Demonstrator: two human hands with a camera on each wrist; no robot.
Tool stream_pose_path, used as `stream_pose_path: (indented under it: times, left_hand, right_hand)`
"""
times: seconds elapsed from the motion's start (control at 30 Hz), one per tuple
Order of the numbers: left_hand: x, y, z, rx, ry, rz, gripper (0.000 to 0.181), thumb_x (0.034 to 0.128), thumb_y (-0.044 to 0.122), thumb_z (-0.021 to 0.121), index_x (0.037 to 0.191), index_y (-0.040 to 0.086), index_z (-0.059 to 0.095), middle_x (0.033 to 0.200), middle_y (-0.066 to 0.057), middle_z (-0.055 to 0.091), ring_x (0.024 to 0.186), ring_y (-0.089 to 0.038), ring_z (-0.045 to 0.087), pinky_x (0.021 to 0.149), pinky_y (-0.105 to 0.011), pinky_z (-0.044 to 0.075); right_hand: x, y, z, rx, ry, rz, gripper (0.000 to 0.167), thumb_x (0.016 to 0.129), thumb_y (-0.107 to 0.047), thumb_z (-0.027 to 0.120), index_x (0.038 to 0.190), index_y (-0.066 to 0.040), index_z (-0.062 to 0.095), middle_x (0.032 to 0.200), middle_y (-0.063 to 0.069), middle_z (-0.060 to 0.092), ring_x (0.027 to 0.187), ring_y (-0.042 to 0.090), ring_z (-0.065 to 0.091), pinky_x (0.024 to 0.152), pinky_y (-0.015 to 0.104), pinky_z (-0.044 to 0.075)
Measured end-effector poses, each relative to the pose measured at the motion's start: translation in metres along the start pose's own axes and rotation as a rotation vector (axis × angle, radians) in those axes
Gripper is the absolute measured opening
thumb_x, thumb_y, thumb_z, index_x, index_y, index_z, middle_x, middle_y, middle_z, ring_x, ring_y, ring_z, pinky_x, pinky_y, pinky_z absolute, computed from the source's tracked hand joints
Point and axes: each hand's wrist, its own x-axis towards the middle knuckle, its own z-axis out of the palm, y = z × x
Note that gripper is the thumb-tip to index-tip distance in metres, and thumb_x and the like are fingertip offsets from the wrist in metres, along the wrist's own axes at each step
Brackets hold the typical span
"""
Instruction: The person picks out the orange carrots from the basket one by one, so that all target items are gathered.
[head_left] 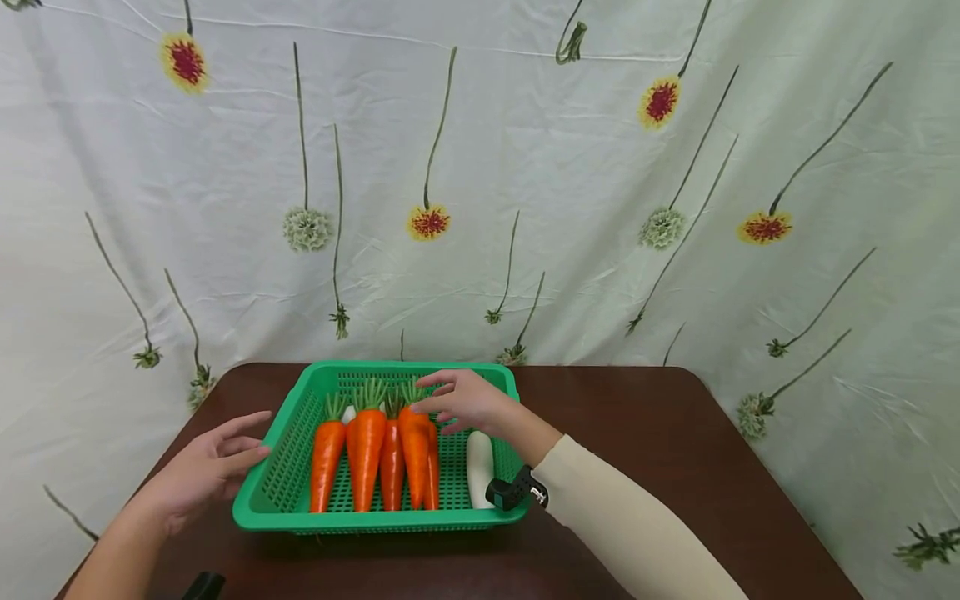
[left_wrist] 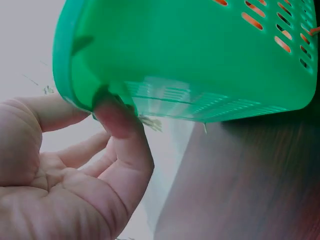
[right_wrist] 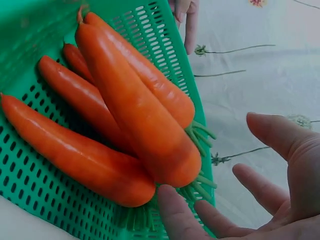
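Carrots (head_left: 365, 458) lie left of a white object (head_left: 480, 467) in the green basket (head_left: 390, 522) on the bench (head_left: 615, 467); left hand (head_left: 206, 471) pinches the basket's left rim; right hand (head_left: 468, 402), fingers loosely spread, is over the carrots' far ends.

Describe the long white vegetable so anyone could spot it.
On the dark table sits a green basket. In the head view, the vegetable lies near the basket's right end, partly behind the black wrist device. Its white body stands out from the orange carrots to its left.

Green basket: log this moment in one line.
Left hand: touches basket | Right hand: over basket, by carrot greens | In basket: carrots, white vegetable
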Motion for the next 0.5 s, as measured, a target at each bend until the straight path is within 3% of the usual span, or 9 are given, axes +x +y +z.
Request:
stream_pose_path:
  times: [0.27,0.5]
  left_hand:
    - [0.000,-0.009,-0.008,-0.170,-0.141,0.052,0.057,0.1091,0.013,0.049,0.157,0.027,0.021,0.109,0.000,0.071,0.099,-0.023,0.076,0.085,-0.047,0.064]
    - [-0.001,-0.012,-0.010,-0.224,-0.193,0.057,0.053,0.1090,0.009,0.047,0.151,0.037,0.030,0.107,0.000,0.071,0.100,-0.024,0.076,0.088,-0.050,0.062]
  right_hand:
    - [0.015,0.003,0.006,-0.048,-0.008,0.067,0.052,0.089,-0.019,0.081,0.138,-0.017,0.063,0.139,0.016,0.059,0.106,0.033,0.069,0.092,0.056,0.061]
    - [0.022,0.005,0.011,-0.089,-0.027,0.084,0.054,0.089,-0.017,0.082,0.139,-0.018,0.063,0.131,0.014,0.064,0.101,0.029,0.070,0.080,0.049,0.065]
